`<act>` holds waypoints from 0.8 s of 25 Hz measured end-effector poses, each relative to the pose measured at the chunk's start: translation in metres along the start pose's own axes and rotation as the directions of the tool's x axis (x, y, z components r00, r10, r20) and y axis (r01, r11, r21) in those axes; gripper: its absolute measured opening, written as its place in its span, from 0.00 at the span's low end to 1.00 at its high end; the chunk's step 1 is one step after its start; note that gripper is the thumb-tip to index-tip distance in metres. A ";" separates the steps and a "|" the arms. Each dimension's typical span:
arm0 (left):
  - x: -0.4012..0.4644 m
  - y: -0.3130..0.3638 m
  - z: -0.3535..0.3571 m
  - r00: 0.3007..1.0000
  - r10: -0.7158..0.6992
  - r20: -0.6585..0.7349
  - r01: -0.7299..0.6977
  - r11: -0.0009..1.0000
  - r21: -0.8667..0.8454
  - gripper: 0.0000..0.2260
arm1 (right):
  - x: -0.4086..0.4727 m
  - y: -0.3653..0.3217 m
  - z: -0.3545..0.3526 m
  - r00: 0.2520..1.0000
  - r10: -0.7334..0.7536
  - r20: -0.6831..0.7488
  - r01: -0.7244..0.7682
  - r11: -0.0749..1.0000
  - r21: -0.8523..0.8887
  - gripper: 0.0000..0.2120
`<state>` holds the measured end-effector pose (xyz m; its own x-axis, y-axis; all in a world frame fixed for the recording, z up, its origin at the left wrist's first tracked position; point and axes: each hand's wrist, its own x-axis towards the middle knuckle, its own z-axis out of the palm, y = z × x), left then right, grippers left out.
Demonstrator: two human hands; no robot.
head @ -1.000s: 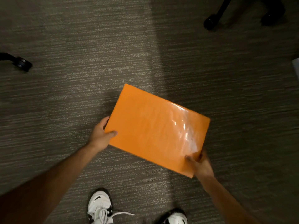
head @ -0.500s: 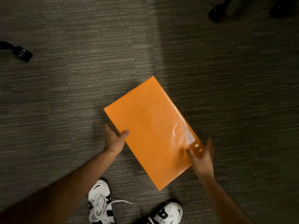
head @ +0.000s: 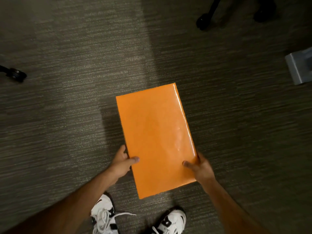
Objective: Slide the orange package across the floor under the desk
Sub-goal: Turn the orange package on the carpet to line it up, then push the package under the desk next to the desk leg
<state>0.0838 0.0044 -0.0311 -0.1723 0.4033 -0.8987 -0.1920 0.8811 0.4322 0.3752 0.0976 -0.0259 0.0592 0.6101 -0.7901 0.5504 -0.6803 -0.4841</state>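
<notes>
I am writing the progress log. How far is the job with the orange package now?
Done: both hands grip the orange package, left hand and right hand at its near end. In hand: holding it over the carpet. Left: sliding it under the desk, which is not visible.

Under me is a grey-brown carpet [head: 70, 125] with fine ribbed lines running left to right, a paler band of light falling down its middle from the far side. My two white and black sneakers stand on it at the near edge — the left shoe [head: 103, 215] and the right shoe [head: 170, 222], a little apart. Far left, a black caster wheel [head: 16, 76] sits on the carpet. Far right, two more dark casters — one [head: 203, 21] on a black leg, another [head: 263, 13] beyond it. At the right edge rests a grey metal foot [head: 298, 69].
</notes>
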 end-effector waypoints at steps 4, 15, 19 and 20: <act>-0.055 0.092 0.027 0.986 0.143 0.086 -0.152 0.983 0.107 0.25 | -0.058 -0.023 -0.060 0.994 0.002 -0.107 0.008 0.995 0.098 0.24; -0.127 0.264 0.168 0.888 0.355 0.292 -0.435 0.856 0.280 0.44 | -0.151 -0.079 -0.208 0.973 0.111 -0.200 -0.018 0.910 0.413 0.23; -0.092 0.294 0.225 0.832 0.337 0.440 -0.513 0.768 0.383 0.44 | -0.127 -0.070 -0.233 0.939 0.170 -0.300 0.000 0.869 0.494 0.19; -0.084 0.299 0.238 0.812 0.353 0.466 -0.548 0.737 0.395 0.43 | -0.121 -0.067 -0.238 0.937 0.163 -0.309 0.011 0.869 0.494 0.17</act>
<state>0.2709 0.2924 0.1562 0.2421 0.7533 -0.6114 0.3349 0.5266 0.7814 0.5294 0.1661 0.1916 0.4022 0.5862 -0.7033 0.0679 -0.7851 -0.6156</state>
